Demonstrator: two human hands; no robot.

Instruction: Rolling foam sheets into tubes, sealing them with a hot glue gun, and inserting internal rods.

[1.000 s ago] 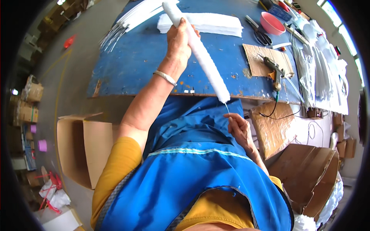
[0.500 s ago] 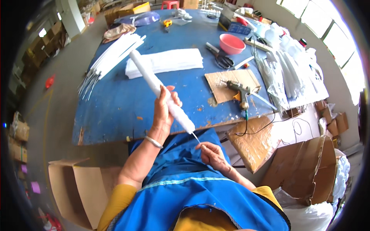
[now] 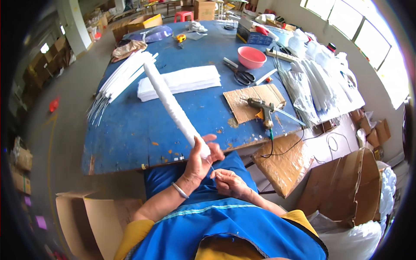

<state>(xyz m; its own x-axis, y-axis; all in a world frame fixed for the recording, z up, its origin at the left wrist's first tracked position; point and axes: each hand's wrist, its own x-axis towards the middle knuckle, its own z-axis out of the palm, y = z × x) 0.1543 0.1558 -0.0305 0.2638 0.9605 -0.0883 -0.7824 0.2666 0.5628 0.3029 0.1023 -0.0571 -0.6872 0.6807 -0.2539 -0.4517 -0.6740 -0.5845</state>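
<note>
A long white fluffy roll (image 3: 173,108), wrapped round a thin stick, slants over the table's front edge with its top end away from me. My left hand (image 3: 200,162) holds its lower end, thumb on one side and fingers loosely round the other. Below the roll, the bare thin stick (image 3: 212,166) sticks out. My right hand (image 3: 230,182) pinches this stick near its end. Beyond the roll lies a stack of white fluffy sheets (image 3: 186,81), and to its left a bundle of white-wrapped sticks (image 3: 123,80) with bare wire-like ends.
On the blue table (image 3: 173,149), a glue gun (image 3: 264,110) lies on a cardboard piece (image 3: 236,103). Black-handled scissors (image 3: 243,77), a pink bowl (image 3: 252,57) and bagged white rods (image 3: 314,86) are farther right. Open cardboard boxes (image 3: 97,223) (image 3: 342,186) stand either side of me.
My left hand has slid down the roll to its lower end, close to my right hand. The roll stands steeper, and the view has shifted slightly.
</note>
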